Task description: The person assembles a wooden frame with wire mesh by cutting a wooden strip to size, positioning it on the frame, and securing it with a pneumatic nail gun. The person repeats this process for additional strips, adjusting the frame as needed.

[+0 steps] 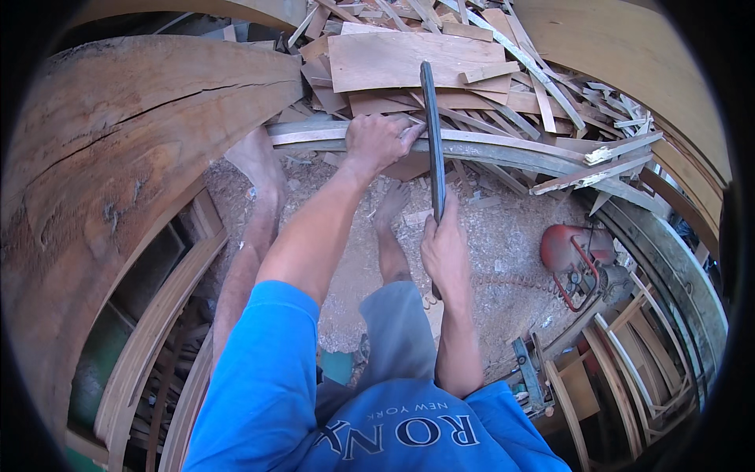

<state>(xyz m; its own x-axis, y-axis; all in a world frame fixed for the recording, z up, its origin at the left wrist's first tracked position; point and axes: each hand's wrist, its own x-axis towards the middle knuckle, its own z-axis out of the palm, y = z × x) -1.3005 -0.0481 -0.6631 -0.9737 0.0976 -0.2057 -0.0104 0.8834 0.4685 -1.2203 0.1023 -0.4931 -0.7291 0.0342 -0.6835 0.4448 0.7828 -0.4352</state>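
My left hand [377, 143] is closed over a long wooden plank [503, 156] that runs across in front of me, its thumb pointing right. In my right hand [446, 250] is a long, narrow, dark saw [432, 130], seen nearly edge-on and from above. It points away from me and crosses the plank close beside my left thumb. Its cutting edge is hidden, so I cannot tell whether it touches the wood. My bare feet stand near the plank, one at its left end and the other just on the near side of it.
Offcuts and thin boards [417, 59] are heaped beyond the plank. A large cracked wood slab [141, 118] stands at left. A red air compressor [578, 245] with a coiled hose sits at right on the dusty floor [503, 212]. Wooden frames [621, 370] lie at lower right.
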